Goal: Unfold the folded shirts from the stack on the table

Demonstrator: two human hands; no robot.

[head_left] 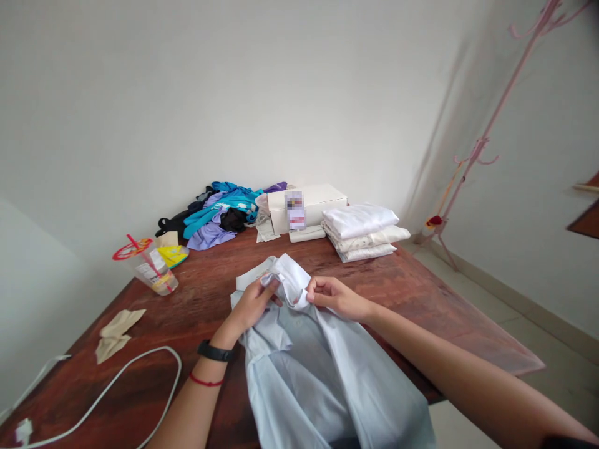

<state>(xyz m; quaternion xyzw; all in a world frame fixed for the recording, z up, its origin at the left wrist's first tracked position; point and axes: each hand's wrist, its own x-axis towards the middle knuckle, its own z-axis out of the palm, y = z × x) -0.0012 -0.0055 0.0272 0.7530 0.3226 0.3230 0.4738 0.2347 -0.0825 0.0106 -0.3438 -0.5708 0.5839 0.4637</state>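
Note:
A pale blue-grey collared shirt [299,380] lies over the near edge of the wooden table, its collar end away from me and its lower part hanging toward me. My left hand [255,302] grips the cloth at the collar, thumb on top, with some fingers hidden in the folds. Just to the right, my right hand [334,296] pinches the collar's other side between thumb and forefinger. Between the two hands the collar is raised and bunched. A black band and a red string circle my left wrist.
On the table [201,280] stand a plastic cup with a straw [152,268], a yellow packet [173,255], a beige cloth [119,330] and a white cable [107,386]. Behind are piled clothes [219,215], a white box [322,202] and folded white garments [360,224]. A pink coat stand [496,112] leans right.

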